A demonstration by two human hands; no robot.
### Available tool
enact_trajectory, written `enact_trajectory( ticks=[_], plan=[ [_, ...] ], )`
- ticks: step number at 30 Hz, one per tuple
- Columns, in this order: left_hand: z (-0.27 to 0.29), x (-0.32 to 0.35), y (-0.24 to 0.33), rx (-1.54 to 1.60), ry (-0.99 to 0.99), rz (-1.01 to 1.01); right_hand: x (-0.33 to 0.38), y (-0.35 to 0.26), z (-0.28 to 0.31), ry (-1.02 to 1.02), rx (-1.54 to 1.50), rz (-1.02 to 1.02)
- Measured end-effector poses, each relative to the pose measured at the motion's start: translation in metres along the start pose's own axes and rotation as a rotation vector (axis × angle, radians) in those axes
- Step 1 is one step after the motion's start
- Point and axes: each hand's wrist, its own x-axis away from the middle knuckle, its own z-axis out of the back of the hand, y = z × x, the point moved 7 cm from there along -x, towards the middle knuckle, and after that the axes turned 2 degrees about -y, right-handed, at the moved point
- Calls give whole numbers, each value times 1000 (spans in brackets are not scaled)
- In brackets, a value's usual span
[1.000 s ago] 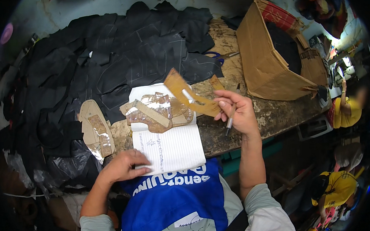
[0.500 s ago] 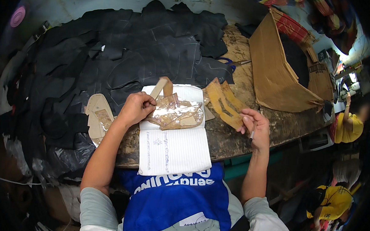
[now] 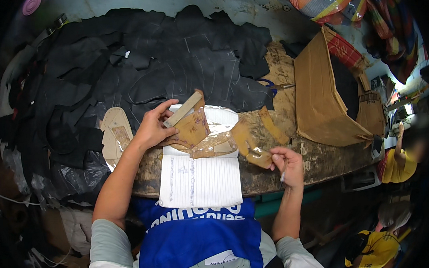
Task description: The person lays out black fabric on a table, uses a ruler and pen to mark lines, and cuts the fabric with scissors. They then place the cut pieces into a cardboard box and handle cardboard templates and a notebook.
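My left hand [image 3: 153,129] grips a brown cardboard pattern piece [image 3: 190,123] and lifts it off a small pile of taped cardboard patterns [image 3: 214,145]. The pile lies on an open lined notebook [image 3: 201,180] at the bench's near edge. My right hand [image 3: 286,165] is to the right, over the bench edge, holding a pen [image 3: 282,175] and pinching the end of another brown pattern piece [image 3: 250,142]. A further cardboard strip [image 3: 273,126] lies just beyond that piece.
A large heap of black leather pieces [image 3: 137,75] covers the worn wooden bench [image 3: 314,157]. A pale sole-shaped pattern [image 3: 116,135] lies at left, blue-handled scissors [image 3: 273,86] behind. An open cardboard box [image 3: 323,98] stands at right. People in yellow [image 3: 398,162] sit at right.
My left hand went from the notebook's left edge up to the pattern pile and lifted a piece. My right hand drew back to the right and lowered its pattern piece toward the bench.
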Motion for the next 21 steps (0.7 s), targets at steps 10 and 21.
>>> enact_trajectory(
  ticks=[10, 21],
  plan=[
    [-4, -3, -15, 128, -71, -26, 7, -9, -71, -423, 415, 59],
    [21, -27, 13, -526, 528, 9, 6, 0, -88, -451, 489, 38]
  ],
)
